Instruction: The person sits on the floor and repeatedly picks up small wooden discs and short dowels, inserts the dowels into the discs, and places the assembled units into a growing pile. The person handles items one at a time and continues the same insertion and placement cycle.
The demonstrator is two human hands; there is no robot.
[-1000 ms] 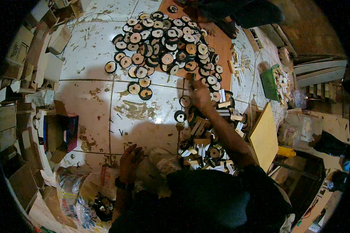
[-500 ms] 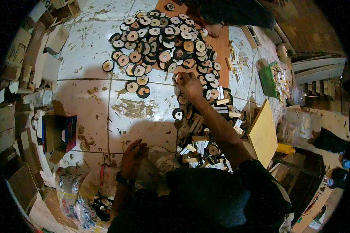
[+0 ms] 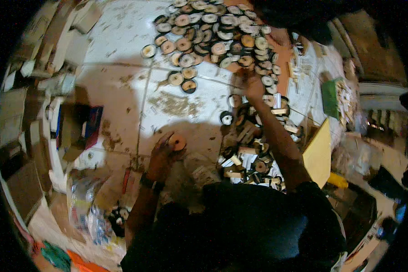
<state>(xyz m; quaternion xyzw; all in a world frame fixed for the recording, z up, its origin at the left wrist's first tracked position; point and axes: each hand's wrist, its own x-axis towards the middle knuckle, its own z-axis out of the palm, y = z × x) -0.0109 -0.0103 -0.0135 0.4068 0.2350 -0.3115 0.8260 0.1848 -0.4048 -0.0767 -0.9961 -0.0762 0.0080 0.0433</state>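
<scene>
My left hand (image 3: 161, 156) is raised over the tiled floor near my body, its fingers round the edge of a reddish-brown disc (image 3: 177, 142) with a small centre hole. Ahead and to the right, my right hand (image 3: 253, 86) reaches to the near edge of a large pile of dark-rimmed round discs (image 3: 209, 35). Its fingers are dark and smeared by motion, so what they hold, if anything, is hidden. Just left of the right forearm lie a white-faced disc (image 3: 226, 118) and a paler disc (image 3: 234, 100).
White and wooden blocks (image 3: 247, 161) lie heaped with discs beside my right arm. A yellow board (image 3: 317, 156) leans farther right, beyond it a green crate (image 3: 332, 98) of sticks. An open box (image 3: 79, 129) and plastic bags (image 3: 84, 208) are at left. Dark clothing (image 3: 294, 16) shows at the far side.
The view has shifted, so the pile appears higher and farther right. My left hand has risen and now holds a disc; before, none showed in it. My right hand stays near the pile.
</scene>
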